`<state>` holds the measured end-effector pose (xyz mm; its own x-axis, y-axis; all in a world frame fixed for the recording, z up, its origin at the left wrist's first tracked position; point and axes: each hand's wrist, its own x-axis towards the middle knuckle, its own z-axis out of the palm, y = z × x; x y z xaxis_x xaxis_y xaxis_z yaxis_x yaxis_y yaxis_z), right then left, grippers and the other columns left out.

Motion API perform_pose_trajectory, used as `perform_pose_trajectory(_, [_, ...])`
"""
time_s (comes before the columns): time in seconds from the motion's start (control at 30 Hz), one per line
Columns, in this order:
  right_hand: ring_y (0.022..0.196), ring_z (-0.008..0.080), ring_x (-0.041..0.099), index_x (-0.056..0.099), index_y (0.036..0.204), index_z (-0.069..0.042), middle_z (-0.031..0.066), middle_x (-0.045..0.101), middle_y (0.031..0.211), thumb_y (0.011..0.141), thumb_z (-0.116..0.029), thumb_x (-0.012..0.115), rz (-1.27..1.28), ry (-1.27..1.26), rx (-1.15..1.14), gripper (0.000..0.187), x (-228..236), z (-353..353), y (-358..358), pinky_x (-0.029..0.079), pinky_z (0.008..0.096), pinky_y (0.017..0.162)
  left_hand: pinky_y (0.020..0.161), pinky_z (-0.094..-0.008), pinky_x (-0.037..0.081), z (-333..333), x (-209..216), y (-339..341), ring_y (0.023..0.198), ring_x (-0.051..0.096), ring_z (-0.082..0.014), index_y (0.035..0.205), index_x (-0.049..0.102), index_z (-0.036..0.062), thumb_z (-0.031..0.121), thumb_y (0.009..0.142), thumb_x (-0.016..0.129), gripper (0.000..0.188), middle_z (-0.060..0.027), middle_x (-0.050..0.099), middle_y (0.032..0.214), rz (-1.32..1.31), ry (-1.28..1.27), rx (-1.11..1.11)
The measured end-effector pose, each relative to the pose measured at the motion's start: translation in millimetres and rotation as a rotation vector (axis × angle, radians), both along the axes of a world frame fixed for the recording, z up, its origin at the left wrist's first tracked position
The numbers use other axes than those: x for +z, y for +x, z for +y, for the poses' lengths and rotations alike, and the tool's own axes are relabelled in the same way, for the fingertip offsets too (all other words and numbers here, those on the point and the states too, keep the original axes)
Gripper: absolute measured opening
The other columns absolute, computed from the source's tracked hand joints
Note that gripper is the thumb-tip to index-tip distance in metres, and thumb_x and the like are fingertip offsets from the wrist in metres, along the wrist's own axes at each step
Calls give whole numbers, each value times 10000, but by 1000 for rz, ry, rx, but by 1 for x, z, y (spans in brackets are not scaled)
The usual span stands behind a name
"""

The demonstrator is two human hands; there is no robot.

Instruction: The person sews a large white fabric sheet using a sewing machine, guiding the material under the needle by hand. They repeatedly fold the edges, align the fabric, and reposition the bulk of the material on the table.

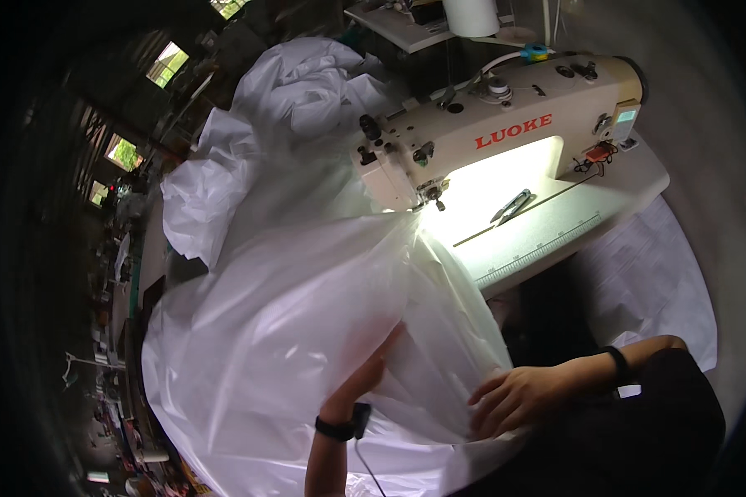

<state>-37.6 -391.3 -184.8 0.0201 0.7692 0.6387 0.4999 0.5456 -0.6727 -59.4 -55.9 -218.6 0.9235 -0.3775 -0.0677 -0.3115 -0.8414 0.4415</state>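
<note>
A large, thin white plastic-like sheet (257, 340) lies in loose folds across the left and middle, and one gathered part runs under the needle of a sewing machine (464, 141). My left hand (375, 369) reaches into a fold of the sheet below the needle; its fingers are hidden there. Over the near right edge of the sheet, my right hand (510, 399) has its fingers bent round the material, with the thumb out of sight. Dark bands circle both wrists, and a cable hangs from the left one.
Thread snips (512, 207) lie on the lit machine bed (547, 240), beside a ruler scale. A small control panel (624, 118) sits at the machine's right end. A white thread cone (471, 16) stands behind. More white sheeting (655, 273) hangs at the right.
</note>
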Motion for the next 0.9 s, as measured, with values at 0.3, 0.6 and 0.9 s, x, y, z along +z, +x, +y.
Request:
perform_pose_trajectory(0.3, [1197, 318, 593, 636, 1160, 11, 145, 663, 1204, 969, -189, 569, 281, -401, 96, 284, -49, -43, 6, 387, 489, 1086, 1086, -479, 370, -17, -8, 40, 1272, 505, -302, 1370, 495, 132, 83, 892, 562, 484, -131, 555, 1344, -143, 348, -42])
perform_pose_trajectory(0.6, [1188, 288, 584, 654, 1153, -82, 109, 662, 1196, 849, -125, 640, -200, -493, -128, 307, -90, -69, 5, 421, 453, 1044, 1077, -499, 368, 33, -31, -90, 1288, 486, -316, 1352, 484, 113, 137, 891, 600, 476, -136, 565, 1310, 328, 511, -141])
perform_pose_trajectory(0.9, [749, 285, 697, 677, 1024, -109, 89, 704, 791, 867, -303, 697, -372, -730, -1083, 250, -55, 1, 210, 550, 384, 694, 973, -447, 448, 32, -80, -119, 1067, 607, -282, 1144, 607, 60, 253, 935, 613, 284, -132, 627, 1157, 20, 56, 221])
